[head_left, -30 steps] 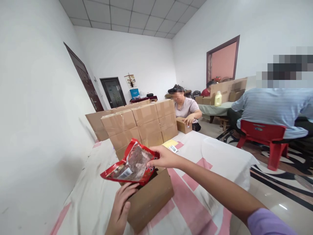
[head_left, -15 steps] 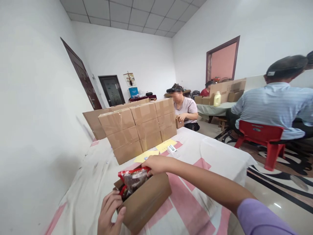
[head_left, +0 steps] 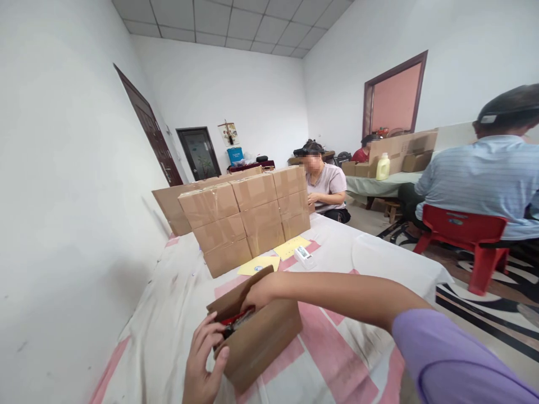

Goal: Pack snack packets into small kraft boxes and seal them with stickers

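Note:
An open cardboard box [head_left: 263, 345] sits at an angle on the table in front of me, its far flap [head_left: 240, 294] standing up. My left hand [head_left: 206, 350] grips the box's left end, fingers over the edge and thumb against the near side. My right hand [head_left: 261, 292] reaches down inside the box, and the walls and the hand itself hide its fingertips. Between the two hands, a red and dark glossy packet [head_left: 240, 322] shows partly inside the box. Whether my right fingers still hold the packet is hidden.
Taped cardboard boxes [head_left: 248, 219] stand stacked behind the open box. Yellow papers [head_left: 259, 265] and a small white device [head_left: 304, 256] lie before them. A person [head_left: 326, 182] works beyond the table corner; another sits on a red chair [head_left: 463, 230] at right, near a pale yellow bottle [head_left: 383, 167].
My right hand has gone lower into the box, and the red packet has sunk from above the rim to inside. The far flap now shows upright. The view has shifted slightly.

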`<state>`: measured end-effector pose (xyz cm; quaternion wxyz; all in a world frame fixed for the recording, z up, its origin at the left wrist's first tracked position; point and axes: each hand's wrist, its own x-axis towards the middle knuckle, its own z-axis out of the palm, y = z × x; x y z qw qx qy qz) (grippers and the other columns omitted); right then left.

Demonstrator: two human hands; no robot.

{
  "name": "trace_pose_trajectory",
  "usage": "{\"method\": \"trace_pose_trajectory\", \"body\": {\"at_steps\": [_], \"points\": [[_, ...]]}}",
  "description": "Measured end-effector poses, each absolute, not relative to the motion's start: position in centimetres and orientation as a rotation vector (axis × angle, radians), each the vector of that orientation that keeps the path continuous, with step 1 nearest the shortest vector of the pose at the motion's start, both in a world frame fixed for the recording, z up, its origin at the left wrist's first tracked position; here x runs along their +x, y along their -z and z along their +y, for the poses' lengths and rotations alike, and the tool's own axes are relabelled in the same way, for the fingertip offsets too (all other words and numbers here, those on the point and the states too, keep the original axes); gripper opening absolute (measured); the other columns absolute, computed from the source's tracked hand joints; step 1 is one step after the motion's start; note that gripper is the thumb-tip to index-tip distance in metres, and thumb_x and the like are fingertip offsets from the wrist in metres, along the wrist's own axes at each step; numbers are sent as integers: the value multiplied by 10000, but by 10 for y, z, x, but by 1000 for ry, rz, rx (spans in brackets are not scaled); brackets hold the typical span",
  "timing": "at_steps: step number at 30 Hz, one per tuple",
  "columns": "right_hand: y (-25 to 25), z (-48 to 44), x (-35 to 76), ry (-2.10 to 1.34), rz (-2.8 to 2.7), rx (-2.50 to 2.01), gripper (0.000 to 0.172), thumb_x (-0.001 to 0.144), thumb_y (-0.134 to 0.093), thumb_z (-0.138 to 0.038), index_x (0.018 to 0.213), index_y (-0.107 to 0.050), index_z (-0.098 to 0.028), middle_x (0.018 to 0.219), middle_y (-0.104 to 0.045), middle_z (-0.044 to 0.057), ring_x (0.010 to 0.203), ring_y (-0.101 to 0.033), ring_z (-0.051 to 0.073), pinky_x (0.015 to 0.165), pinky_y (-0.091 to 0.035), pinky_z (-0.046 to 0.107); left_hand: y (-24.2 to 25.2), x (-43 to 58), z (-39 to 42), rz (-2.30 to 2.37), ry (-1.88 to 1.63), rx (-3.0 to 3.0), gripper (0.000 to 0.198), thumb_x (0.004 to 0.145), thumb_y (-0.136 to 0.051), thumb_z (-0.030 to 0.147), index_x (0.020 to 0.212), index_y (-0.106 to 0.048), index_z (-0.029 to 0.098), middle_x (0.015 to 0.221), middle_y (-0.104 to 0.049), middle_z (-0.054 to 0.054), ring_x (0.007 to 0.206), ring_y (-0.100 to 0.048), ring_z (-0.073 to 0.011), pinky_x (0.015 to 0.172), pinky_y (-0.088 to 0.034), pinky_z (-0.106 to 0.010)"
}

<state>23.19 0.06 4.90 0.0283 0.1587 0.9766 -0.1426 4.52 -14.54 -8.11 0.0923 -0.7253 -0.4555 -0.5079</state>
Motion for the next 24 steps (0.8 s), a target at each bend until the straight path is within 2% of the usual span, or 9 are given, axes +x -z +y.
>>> {"method": "trace_pose_trajectory", "body": {"at_steps": [4, 7, 10, 14, 16, 19, 24], "points": [[-62, 8, 276, 275, 3022, 502, 303, 903, -621, -469, 1007, -786, -237, 897, -761, 37, 731, -629, 168, 564, -344, 253, 87, 41, -147, -1369, 1600, -2160, 39, 892, -566, 266, 901, -601, 251, 1134, -678, -90, 1328, -527, -328, 1004, -523, -548], [-67, 9, 310, 159, 3041, 664, 372, 959, -533, -471, 916, -787, -202, 781, -734, 50, 652, -581, 157, 574, -317, 264, 89, 41, -147, -1387, 1630, -2206, 42, 900, -564, 278, 927, -587, 255, 1209, -669, -94, 1386, -478, -338, 1033, -498, -589], [-60, 10, 330, 310, 3020, 654, 447, 1001, -463, -477, 928, -787, -178, 836, -744, 64, 694, -580, 159, 641, -364, 269, 89, 47, -145, -1392, 1646, -2264, 61, 901, -569, 288, 950, -583, 255, 1252, -662, -100, 1424, -437, -347, 1043, -491, -603], [-45, 12, 335, 446, 3019, 534, 434, 1028, -440, -450, 1245, -723, -203, 1114, -755, 78, 986, -563, 217, 848, -401, 301, 89, 60, -140, -1404, 1565, -2347, 103, 901, -575, 300, 979, -625, 256, 1289, -664, -91, 1420, -450, -341, 1089, -462, -615], [-40, 13, 333, 486, 2995, 523, 440, 1042, -415, -450, 1316, -682, -232, 1189, -741, 61, 1037, -542, 224, 904, -391, 317, 89, 63, -136, -1395, 1468, -2382, 183, 899, -573, 318, 1051, -661, 266, 1293, -677, -78, 1385, -497, -330, 1142, -406, -629], [-39, 13, 330, 490, 2984, 508, 404, 1043, -432, -455, 1249, -712, -250, 1175, -744, 49, 1013, -577, 207, 949, -375, 333, 87, 63, -132, -1364, 1363, -2384, 299, 902, -559, 337, 1171, -678, 286, 1314, -684, -65, 1347, -544, -322, 1139, -431, -602], [-42, 11, 329, 425, 3013, 396, 371, 1044, -459, -428, 1174, -726, -206, 1140, -750, 86, 1065, -646, 203, 1048, -328, 370, 83, 58, -129, -1306, 1194, -2425, 358, 917, -550, 336, 1259, -656, 328, 1383, -649, -35, 1326, -572, -301, 1125, -464, -556]]}}
